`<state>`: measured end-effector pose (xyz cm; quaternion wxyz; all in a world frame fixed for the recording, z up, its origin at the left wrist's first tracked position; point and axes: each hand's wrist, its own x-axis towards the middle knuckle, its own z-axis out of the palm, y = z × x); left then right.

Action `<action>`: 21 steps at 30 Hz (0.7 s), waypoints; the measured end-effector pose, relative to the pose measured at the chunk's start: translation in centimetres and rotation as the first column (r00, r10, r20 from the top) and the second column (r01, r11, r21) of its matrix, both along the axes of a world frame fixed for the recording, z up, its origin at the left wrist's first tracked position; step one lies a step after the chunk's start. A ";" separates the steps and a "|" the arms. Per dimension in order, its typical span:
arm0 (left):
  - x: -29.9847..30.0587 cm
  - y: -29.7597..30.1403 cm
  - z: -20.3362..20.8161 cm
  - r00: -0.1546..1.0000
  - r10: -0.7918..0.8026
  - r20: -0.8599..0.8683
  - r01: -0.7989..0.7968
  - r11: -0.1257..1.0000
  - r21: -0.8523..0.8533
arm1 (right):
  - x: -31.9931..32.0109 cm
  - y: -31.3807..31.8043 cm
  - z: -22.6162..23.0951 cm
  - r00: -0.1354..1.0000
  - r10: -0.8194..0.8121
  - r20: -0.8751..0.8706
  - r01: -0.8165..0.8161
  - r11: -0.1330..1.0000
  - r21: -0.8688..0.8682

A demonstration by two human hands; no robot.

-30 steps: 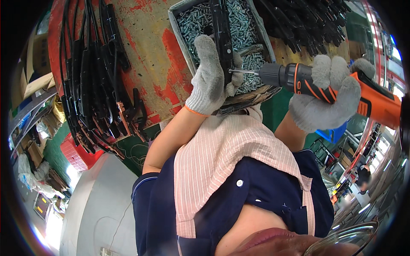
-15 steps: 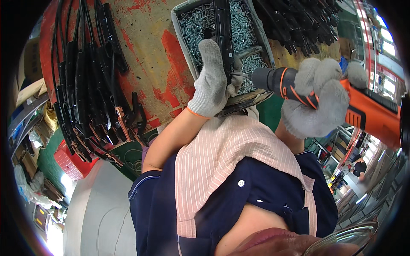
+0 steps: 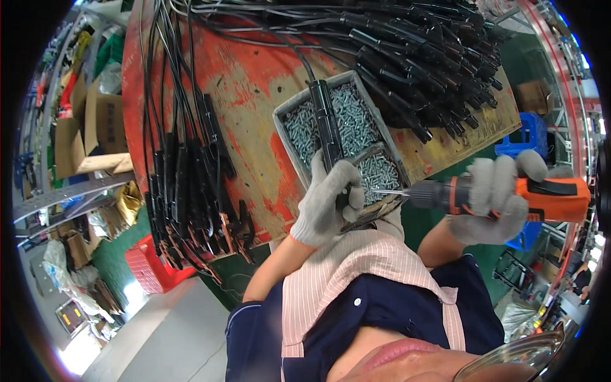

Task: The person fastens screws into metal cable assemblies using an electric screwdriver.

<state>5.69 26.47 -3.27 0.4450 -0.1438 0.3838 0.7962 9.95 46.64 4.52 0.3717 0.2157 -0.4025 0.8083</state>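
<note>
Gloved in grey knit, my left hand (image 3: pixel 328 204) is closed around the lower end of a black electrode holder handle (image 3: pixel 326 121). A cable runs from the handle's far end, and the hand hides its near end. My right hand (image 3: pixel 493 200), also gloved, grips an orange and black cordless drill (image 3: pixel 563 196). Its thin bit (image 3: pixel 389 191) points left at the held handle, its tip close to my left fingers; whether it touches anything cannot be told. Under the handle stands a grey divided bin (image 3: pixel 289 148) holding many small silver screws (image 3: pixel 356 118).
Black holders with copper jaws (image 3: pixel 184 184) lie bunched at the left of the worn red and yellow table (image 3: pixel 248 114). More black handles (image 3: pixel 414 70) are heaped at the far right. A red basket (image 3: pixel 149 264) and a blue stool (image 3: pixel 525 134) stand beyond the table edges.
The view has shifted, showing more of the table's far side. My left thumb and fingers have curled in around the handle's near end. The drill bit has drawn slightly away from the handle.
</note>
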 end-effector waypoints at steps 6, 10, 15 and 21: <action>-1.7 8.6 8.6 0.992 0.120 -0.034 -0.114 0.985 0.132 | 2.4 3.6 -0.9 0.893 -0.401 0.204 0.415 0.909 -0.033; -5.7 14.7 7.7 0.992 0.124 0.000 -0.113 0.911 0.397 | 3.8 4.4 -1.4 0.832 -0.466 0.302 0.481 0.876 0.027; -6.2 12.9 5.1 0.691 -0.241 -0.681 0.349 0.937 0.023 | 5.8 4.3 -2.8 0.668 -0.371 0.645 0.307 0.927 0.215; -6.7 -0.7 -0.7 0.033 -0.778 -0.628 -0.765 0.385 -0.517 | 7.7 0.8 -9.0 0.254 -0.235 0.938 -0.164 0.946 0.281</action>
